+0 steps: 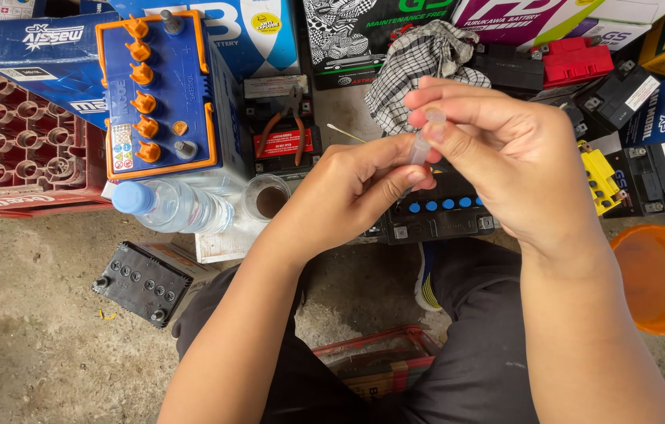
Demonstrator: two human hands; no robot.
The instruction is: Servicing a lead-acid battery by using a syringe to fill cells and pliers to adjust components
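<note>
My left hand (352, 192) and my right hand (505, 157) meet over a small black battery (434, 212) with blue caps. Between them they hold a small clear plastic tube (424, 141). The right thumb and forefinger pinch its upper end, and the left fingers grip its lower end. Part of the tube is hidden by the fingers.
A large blue battery (163, 94) with orange caps stands at the back left, with a water bottle (171, 206), a clear cup (268, 198) and orange-handled pliers (289, 118) nearby. A black battery (144, 279) lies on the floor. A checked cloth (419, 59), an orange bowl (662, 275), a red crate (14, 141) and boxes surround.
</note>
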